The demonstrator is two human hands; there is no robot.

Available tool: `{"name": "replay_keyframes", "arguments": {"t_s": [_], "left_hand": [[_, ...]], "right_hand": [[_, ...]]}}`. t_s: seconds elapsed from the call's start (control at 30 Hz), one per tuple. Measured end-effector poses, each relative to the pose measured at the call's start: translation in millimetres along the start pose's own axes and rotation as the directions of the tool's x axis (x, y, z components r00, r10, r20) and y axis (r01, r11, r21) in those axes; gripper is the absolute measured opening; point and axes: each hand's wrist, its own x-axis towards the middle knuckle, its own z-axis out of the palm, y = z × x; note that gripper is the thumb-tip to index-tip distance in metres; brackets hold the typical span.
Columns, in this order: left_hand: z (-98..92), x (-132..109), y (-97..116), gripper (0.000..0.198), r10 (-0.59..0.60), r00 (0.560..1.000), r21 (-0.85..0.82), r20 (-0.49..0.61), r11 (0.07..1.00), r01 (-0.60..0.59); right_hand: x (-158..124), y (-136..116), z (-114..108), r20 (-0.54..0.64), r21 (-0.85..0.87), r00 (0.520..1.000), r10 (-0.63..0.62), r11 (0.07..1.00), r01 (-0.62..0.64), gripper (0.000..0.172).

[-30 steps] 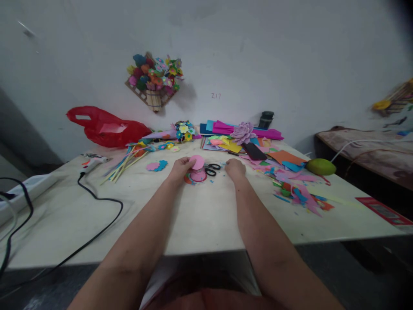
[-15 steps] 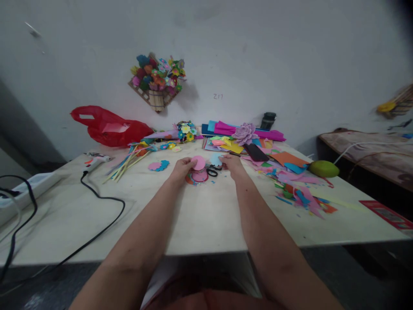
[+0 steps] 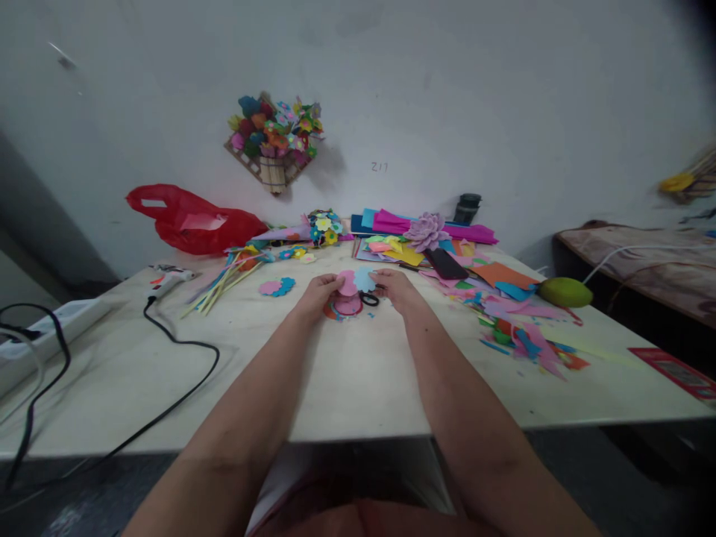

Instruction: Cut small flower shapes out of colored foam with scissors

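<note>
Between the fingers of my left hand (image 3: 320, 297) is a pink paper circle (image 3: 347, 283). My right hand (image 3: 394, 289) pinches a light blue scalloped paper piece (image 3: 365, 279). The two pieces meet edge to edge or overlap slightly, held just above the table. Below them lie black-handled scissors (image 3: 370, 299), their blades hidden. Round pink and red-orange paper pieces (image 3: 345, 306) lie under my left fingers. Off to the left, a pink and a blue scalloped paper piece (image 3: 284, 286) rest together on the table.
A glue gun (image 3: 171, 280) with a black cord and a power strip (image 3: 53, 328) are at left. A red plastic bag (image 3: 195, 224) stands behind. Coloured scraps (image 3: 529, 339), a dark phone (image 3: 446, 263) and a green fruit (image 3: 564, 292) lie at right.
My hands have come closer together. The pink circle and the light blue piece, apart before, now meet. The view has shifted slightly.
</note>
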Motion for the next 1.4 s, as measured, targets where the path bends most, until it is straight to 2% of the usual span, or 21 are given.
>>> {"name": "replay_keyframes", "arguments": {"t_s": [0.2, 0.43, 0.67, 0.9, 1.07, 1.17, 1.27, 1.4], "left_hand": [[1.3, -1, 1, 0.029, -0.061, 0.994, -0.012, 0.091, 0.998, 0.063], [4.7, -3, 2, 0.025, -0.118, 0.987, -0.021, 0.108, 0.992, 0.121], [4.0, -2, 2, 0.050, -0.121, 0.982, 0.003, 0.146, 0.992, 0.122], [1.8, -2, -2, 0.042, -0.125, 0.988, 0.115, 0.088, 0.987, 0.115], [6.1, -5, 2, 0.037, -0.073, 0.997, 0.109, 0.020, 0.992, 0.070], [8.2, -7, 6, 0.033, -0.077, 0.997, 0.093, 0.009, 0.993, 0.076], [7.5, -6, 6, 0.033, -0.066, 0.998, 0.072, 0.000, 0.995, 0.066], [4.5, -4, 4, 0.033, -0.046, 0.999, 0.064, 0.006, 0.997, 0.046]], "right_hand": [[-3, 3, 8, 0.044, -0.010, 0.999, 0.006, 1.000, -0.006, 0.012], [0, 8, 13, -0.010, -0.068, 1.000, -0.005, 0.998, 0.004, 0.010], [1, 9, 17, -0.047, -0.042, 0.998, -0.031, 0.999, 0.029, 0.010], [2, 11, 20, -0.055, -0.084, 0.997, -0.059, 0.995, 0.055, 0.013], [0, 10, 24, -0.019, -0.097, 0.997, -0.075, 0.993, 0.073, 0.016], [-1, 9, 23, -0.041, -0.051, 0.995, -0.095, 0.994, 0.093, 0.021], [-1, 8, 20, -0.053, -0.025, 0.998, -0.046, 0.999, 0.044, 0.022], [-1, 7, 17, -0.004, -0.007, 0.998, 0.056, 0.998, -0.056, 0.028]]}}
